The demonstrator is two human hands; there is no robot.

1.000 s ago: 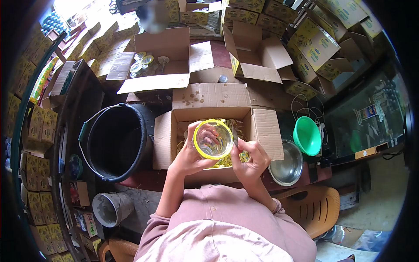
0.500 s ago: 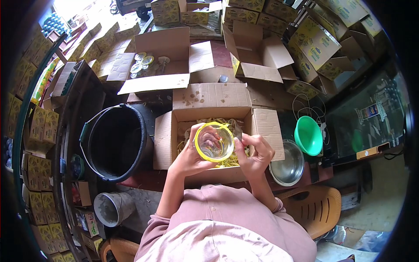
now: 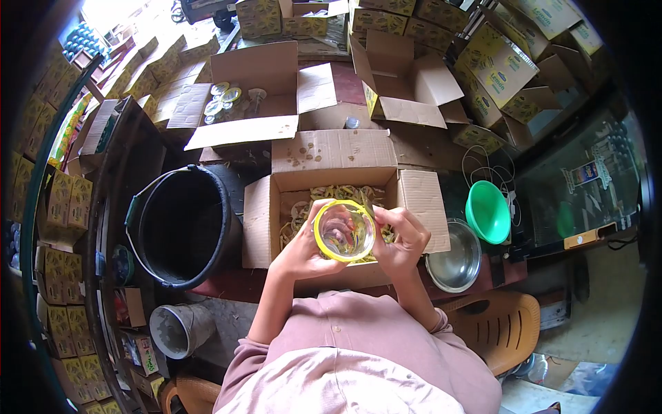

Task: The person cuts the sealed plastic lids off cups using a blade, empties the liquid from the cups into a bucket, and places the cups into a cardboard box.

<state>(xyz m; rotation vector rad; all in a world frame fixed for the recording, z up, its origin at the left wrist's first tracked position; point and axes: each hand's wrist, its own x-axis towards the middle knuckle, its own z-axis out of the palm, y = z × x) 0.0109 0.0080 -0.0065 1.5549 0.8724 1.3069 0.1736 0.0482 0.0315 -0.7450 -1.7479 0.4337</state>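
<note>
My left hand [image 3: 305, 241] is wrapped round the side of a clear plastic cup [image 3: 345, 238] with a yellow rim. The cup's mouth is tilted up towards me, and fingers show blurred through its wall. My right hand [image 3: 401, 238] is closed at the cup's right side, pinching a thin, dark knife blade [image 3: 367, 204] against the rim; its handle is hidden in the fingers. Below both hands stands an open cardboard box [image 3: 289, 181], with yellow strips [image 3: 293, 224] and round pieces inside.
A large black bucket [image 3: 224, 228] stands left of the box. To the right are a metal bowl [image 3: 455, 265] and a green bowl [image 3: 488, 214]. Beyond lie another open box with yellow-rimmed cups [image 3: 224, 96] and an opened carton [image 3: 414, 110]. A grey bucket [image 3: 176, 331] sits lower left.
The cup has moved slightly right and down towards me. The blade now lies closer against its rim, and the loose yellow strip at the rim's top no longer stands out.
</note>
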